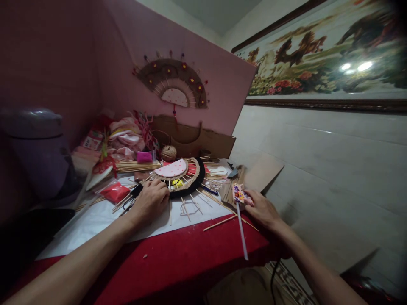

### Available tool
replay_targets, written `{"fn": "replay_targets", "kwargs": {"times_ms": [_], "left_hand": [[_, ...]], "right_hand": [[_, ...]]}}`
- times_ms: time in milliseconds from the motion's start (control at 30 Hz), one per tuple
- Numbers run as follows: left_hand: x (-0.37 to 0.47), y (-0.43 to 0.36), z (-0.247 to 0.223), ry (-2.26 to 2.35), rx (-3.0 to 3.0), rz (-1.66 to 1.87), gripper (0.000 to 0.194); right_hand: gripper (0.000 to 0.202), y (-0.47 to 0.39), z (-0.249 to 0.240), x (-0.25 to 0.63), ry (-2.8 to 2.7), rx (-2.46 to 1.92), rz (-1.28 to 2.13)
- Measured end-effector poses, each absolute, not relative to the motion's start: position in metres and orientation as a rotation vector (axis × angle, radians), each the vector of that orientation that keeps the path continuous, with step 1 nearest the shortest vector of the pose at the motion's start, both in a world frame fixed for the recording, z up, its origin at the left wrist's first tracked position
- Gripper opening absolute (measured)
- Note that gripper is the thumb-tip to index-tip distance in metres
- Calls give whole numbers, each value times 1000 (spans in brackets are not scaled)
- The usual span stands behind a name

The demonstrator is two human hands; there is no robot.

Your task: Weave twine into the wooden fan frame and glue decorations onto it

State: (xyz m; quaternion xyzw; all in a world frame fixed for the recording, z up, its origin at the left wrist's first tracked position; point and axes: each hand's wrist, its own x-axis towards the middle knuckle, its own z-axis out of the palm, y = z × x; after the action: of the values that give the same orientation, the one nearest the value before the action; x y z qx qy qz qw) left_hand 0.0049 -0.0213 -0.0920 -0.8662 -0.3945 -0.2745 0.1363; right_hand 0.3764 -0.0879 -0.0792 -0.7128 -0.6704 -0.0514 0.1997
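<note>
On the white sheet lies a half-round fan [201, 171] of thin sticks, with a black outer band, a tan inner band and a pink dotted half-disc [171, 168] at its centre. My left hand [151, 197] rests over its lower left part, fingers curled down onto it; the fingertips are partly hidden. At the right, my right hand [262, 208] is closed around a flower-patterned glue gun [239, 195]. A long clear glue stick [242, 233] juts from it toward me. Beneath the gun lies a torn piece of cardboard [227, 192].
Wooden sticks [138, 166], a red packet [115, 192], a purple packet [145, 156] and a twine ball [168, 153] crowd the table. A finished-looking fan [148, 74] hangs on the pink board behind. Red cloth [152, 271] covers the front edge; a tiled wall [333, 169] stands right.
</note>
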Motion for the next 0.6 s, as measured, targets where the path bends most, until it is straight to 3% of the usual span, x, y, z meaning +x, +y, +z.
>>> {"fn": "replay_targets", "kwargs": {"times_ms": [133,333,400,600], "left_hand": [[5,-21,-93,-1164,-2532,-807,17],[4,-22,-93,-1185,-2540,-806,18],[3,-24,-91,-1190,-2550,-795,16],[2,-23,-88,-1198,-2602,-741,15]], "right_hand": [[35,-90,-67,357,-1604,-1748,-53],[38,-106,-41,287,-1338,-1440,1008],[41,-109,-35,268,-1298,-1349,1174],[36,-100,-29,256,-1173,-1176,766]]}}
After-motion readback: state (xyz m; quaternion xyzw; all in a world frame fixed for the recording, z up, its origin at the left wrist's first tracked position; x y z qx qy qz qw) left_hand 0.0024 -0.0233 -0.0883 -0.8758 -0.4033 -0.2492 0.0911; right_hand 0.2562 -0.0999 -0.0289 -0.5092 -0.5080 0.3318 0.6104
